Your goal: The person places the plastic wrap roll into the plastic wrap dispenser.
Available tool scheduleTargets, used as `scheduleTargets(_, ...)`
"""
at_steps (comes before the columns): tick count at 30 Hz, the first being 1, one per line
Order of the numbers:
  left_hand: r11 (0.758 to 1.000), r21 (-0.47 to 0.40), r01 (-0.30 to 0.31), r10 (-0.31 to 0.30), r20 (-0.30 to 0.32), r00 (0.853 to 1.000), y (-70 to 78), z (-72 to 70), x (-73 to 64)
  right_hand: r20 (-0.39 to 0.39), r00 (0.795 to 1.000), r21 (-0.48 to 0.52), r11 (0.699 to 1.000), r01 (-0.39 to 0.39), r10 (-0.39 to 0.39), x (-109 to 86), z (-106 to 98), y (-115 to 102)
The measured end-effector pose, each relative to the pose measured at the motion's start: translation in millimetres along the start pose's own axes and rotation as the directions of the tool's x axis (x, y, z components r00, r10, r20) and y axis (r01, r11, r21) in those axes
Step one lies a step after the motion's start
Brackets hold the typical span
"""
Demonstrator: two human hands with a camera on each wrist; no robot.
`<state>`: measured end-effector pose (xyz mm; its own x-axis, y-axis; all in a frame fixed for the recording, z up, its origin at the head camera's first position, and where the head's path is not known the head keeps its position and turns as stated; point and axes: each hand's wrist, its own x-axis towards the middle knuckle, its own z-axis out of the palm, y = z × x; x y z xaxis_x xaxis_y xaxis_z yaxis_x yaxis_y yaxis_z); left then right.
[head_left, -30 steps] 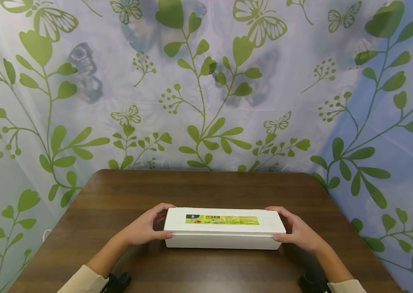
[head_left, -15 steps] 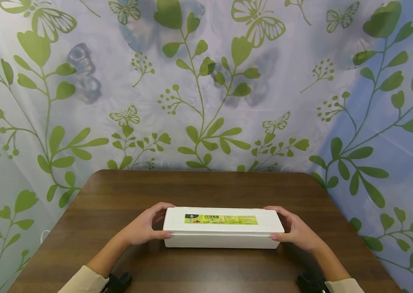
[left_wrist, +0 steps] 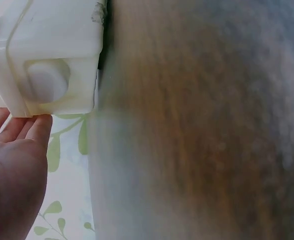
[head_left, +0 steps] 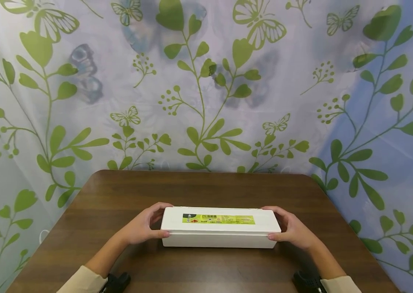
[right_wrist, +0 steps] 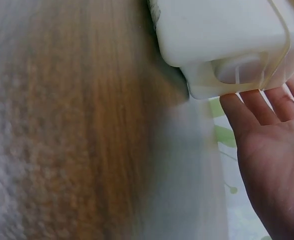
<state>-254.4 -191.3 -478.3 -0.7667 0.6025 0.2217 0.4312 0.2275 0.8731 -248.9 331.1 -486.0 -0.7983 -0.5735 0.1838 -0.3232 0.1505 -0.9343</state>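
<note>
A long white cling film dispenser box lies crosswise on the brown table, its lid down and a green and yellow label on top. My left hand grips its left end, thumb at the front edge and fingers round the back corner. At the opposite end my right hand grips it likewise. Seen from the left wrist, a round roll end shows in the box's side opening, with fingers against the back side. A similar round end appears in the right wrist view, above the right fingers.
The wood-grain table has rounded far corners. Directly behind it hangs a pale curtain printed with green leaves and butterflies. Dark straps with black devices sit on both wrists, by the cream sleeves.
The box has shifted slightly left on the table, both hands moving with it. Their grip at the two ends looks the same.
</note>
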Motion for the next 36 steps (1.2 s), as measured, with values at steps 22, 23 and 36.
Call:
scheduleTargets(22,1.000,-0.023,0.014,-0.013,0.026,1.000,4.5,0.3,2.5,-0.015,1.000,0.037,0.999,-0.020,0.020,-3.6,0.9,3.3)
scheduleTargets(23,1.000,-0.025,0.015,-0.015,0.028,1.000,4.6,0.4,2.5,-0.016,1.000,0.035,0.999,-0.024,0.025,-3.7,1.0,2.7)
scheduleTargets(36,0.998,-0.047,0.046,-0.044,0.048,0.998,4.1,-0.7,-1.5,-0.008,0.998,-0.035,0.998,-0.057,0.057,-1.9,3.0,-2.3)
